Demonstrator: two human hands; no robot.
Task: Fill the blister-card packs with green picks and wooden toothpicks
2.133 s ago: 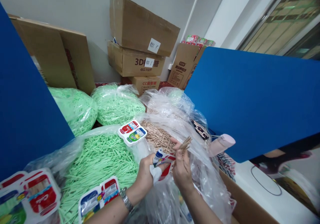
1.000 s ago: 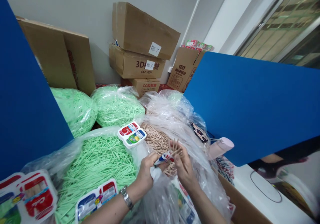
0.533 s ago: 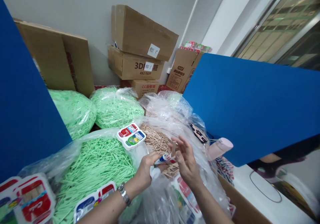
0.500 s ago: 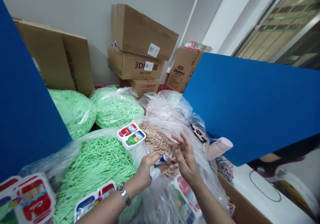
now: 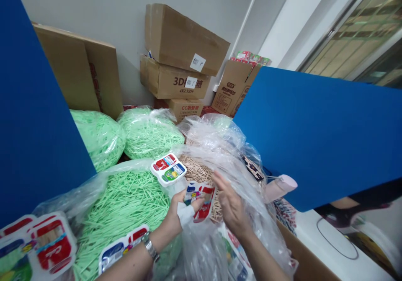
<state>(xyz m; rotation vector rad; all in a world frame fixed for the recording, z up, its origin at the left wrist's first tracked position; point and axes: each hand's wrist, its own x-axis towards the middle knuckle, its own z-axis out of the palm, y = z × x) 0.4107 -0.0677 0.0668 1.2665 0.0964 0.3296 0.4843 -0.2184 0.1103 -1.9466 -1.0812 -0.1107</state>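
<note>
My left hand [image 5: 176, 214] is closed on a small candy pack [image 5: 205, 201] with a red and blue printed face, tilted up over the open bag. Something white, like tape or a wrap, covers part of its thumb. Beside the pack's right edge, my right hand [image 5: 231, 207] has its fingers stretched out, with nothing visible in it. Whether its fingertips touch the pack is unclear. Beneath both hands lie thin brown candy sticks [image 5: 196, 170] in a clear plastic bag. A similar two-part pack [image 5: 168, 170] rests just beyond, between the brown and green sticks.
Green candy sticks [image 5: 135, 201] fill an open bag at left, with more packs [image 5: 50, 245] on it. Blue panels [image 5: 314, 134] flank both sides. Cardboard boxes [image 5: 185, 42] are stacked behind. A pink cylinder [image 5: 281, 187] stands at right, near another person's arm [image 5: 341, 202].
The pack in my left hand has turned from edge-on to show its printed face. My right fingers have straightened, and the brown sticks seen by them are no longer visible there.
</note>
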